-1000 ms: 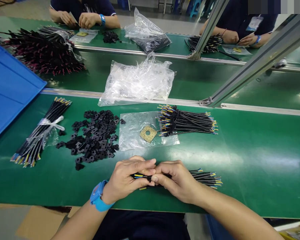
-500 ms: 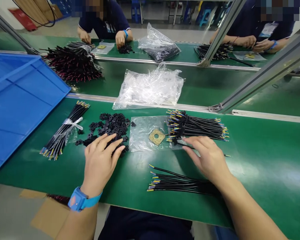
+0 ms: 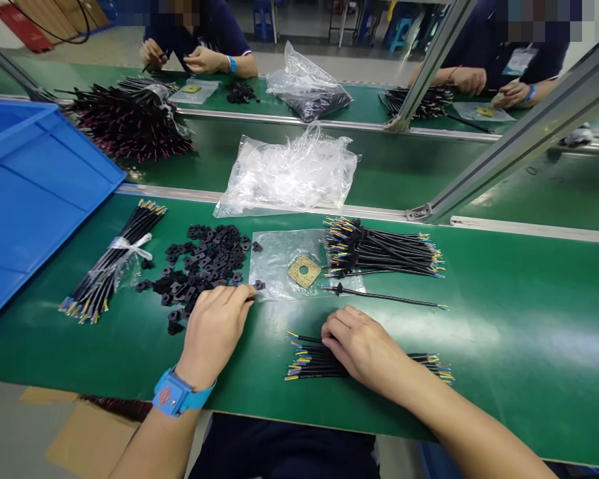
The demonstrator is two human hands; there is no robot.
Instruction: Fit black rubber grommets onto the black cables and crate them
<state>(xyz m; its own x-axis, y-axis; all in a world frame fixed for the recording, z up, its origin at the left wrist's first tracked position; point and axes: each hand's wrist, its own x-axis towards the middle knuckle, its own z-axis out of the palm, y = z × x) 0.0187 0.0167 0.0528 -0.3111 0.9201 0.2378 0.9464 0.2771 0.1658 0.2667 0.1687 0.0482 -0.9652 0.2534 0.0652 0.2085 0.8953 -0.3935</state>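
My left hand (image 3: 217, 329), wearing a blue wrist strap (image 3: 182, 394), has its fingers closed at the right side of a loose pile of small black plastic parts (image 3: 212, 256). One small black part (image 3: 260, 285) shows at its fingertips. My right hand (image 3: 362, 342) lies over a row of black cables (image 3: 309, 366) with coloured wire ends; its thumb and fingers pinch the uppermost cable. Behind it, a single cable (image 3: 394, 297) carries a black part near its left end. Farther back lies a stack of cables (image 3: 394, 253) with black parts on them.
A speckled square plate (image 3: 295, 274) with a hole rests on a clear bag (image 3: 269, 259). Left stand a tied cable bundle (image 3: 122, 249) and a blue bin (image 3: 34, 193). Behind are a crumpled plastic bag (image 3: 289, 173) and a metal frame (image 3: 504, 146). Two people work across the bench.
My right hand has left the single cable beside the stack and come down to the cable row. My left hand has moved slightly right and down, its fingers closing.
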